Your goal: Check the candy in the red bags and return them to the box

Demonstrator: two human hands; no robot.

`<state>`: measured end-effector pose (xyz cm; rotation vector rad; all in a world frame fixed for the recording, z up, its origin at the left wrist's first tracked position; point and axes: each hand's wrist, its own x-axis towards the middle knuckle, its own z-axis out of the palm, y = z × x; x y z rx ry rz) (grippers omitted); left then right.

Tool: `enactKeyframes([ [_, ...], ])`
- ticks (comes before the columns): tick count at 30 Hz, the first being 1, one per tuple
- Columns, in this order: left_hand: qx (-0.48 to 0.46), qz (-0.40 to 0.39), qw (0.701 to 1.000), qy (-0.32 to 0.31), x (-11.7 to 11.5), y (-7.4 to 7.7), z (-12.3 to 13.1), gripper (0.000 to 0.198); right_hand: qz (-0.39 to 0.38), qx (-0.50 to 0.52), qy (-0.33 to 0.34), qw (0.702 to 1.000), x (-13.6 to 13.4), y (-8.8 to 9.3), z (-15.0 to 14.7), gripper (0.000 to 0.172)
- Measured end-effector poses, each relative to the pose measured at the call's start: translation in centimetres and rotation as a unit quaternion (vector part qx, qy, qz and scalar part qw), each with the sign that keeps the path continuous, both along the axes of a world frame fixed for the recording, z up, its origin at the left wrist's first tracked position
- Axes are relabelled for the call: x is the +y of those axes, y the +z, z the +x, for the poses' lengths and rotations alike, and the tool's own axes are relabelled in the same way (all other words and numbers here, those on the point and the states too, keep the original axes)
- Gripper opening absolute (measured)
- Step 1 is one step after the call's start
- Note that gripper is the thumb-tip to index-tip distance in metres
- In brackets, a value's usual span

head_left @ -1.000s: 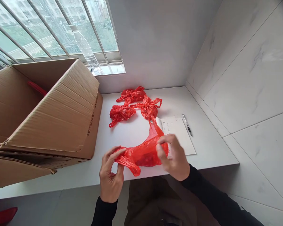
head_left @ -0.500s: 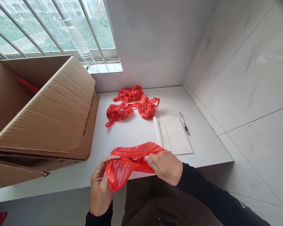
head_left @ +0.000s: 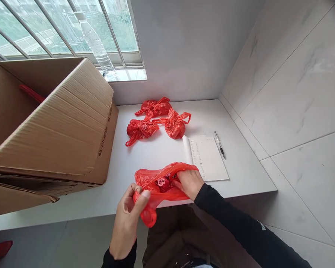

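A thin red plastic bag (head_left: 156, 174) lies with its mouth open at the table's front edge. Its left edge is pinched between the thumb and fingers of my left hand (head_left: 131, 212). From the right, my right hand (head_left: 190, 182) reaches into the mouth, and most of its fingers are hidden by the plastic, so I cannot tell what they hold. Inside the bag, beside those fingers, shows a dark red package with a round pink printed mark (head_left: 162, 182). A loop of the bag hangs below my left thumb.
Three knotted red bags (head_left: 175, 124) sit toward the back of the white table (head_left: 249, 178). An open notepad (head_left: 210, 158) and a pen (head_left: 220, 145) lie right. A large open cardboard box (head_left: 58, 130) stands left, near a water bottle (head_left: 96, 46) on the windowsill.
My right hand has gone from the bag's edge into its mouth. The mouth has opened wider, showing more of the package. My left hand has shifted slightly right, thumb now on top.
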<state>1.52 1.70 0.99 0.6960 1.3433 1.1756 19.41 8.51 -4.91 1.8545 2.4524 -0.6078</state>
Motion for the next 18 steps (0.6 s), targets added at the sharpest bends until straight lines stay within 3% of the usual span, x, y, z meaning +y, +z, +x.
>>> enactKeyframes([
  [4,0.081,-0.020,0.997,0.007,-0.6,0.1,0.0,0.039,0.019,0.000,-0.014,1.000,0.4,0.4,0.5,0.025],
  [7,0.114,-0.036,0.993,0.013,-1.2,0.4,-0.5,0.056,0.021,-0.022,-0.049,0.998,-0.6,2.3,1.1,0.033],
  [9,0.116,-0.050,0.992,0.005,-1.5,0.6,-0.8,0.069,0.030,-0.016,-0.058,0.998,-1.7,3.9,1.1,0.029],
  [12,0.113,-0.047,0.992,-0.003,-1.6,0.6,-0.9,0.073,0.055,0.058,0.005,0.997,-3.1,5.2,0.0,0.022],
  [15,0.109,-0.035,0.993,-0.010,-1.6,0.4,-0.7,0.070,0.019,0.058,0.065,0.996,-2.8,4.0,-1.8,0.019],
  [18,0.111,-0.025,0.993,-0.020,-1.6,0.2,-0.6,0.068,-0.021,0.006,0.042,0.999,-1.5,1.8,-3.1,0.023],
])
